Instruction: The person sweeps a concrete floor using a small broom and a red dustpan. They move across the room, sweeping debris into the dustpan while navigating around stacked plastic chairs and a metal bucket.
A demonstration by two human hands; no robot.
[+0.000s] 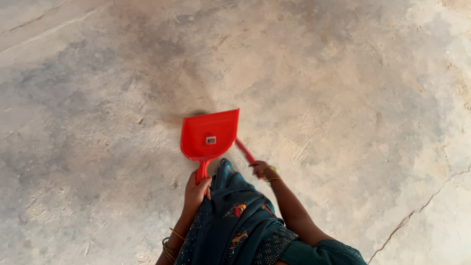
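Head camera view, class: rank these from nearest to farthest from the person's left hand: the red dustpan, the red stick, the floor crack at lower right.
1. Red dustpan: handle gripped in the left hand, pan just ahead.
2. Red stick: right of the dustpan, held by the right hand.
3. Floor crack: far right, lower corner.

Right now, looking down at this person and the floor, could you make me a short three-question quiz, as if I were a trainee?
1. True or false: the left hand grips the handle of the red dustpan.
2. Multiple choice: the right hand holds A) a cloth, B) a thin red stick-like handle, C) nothing.
3. Fill in: a thin crack runs across the concrete floor at the lower ____ of the view.

Key: 1 true; 2 B, though its far end is hidden behind the dustpan; 3 right.
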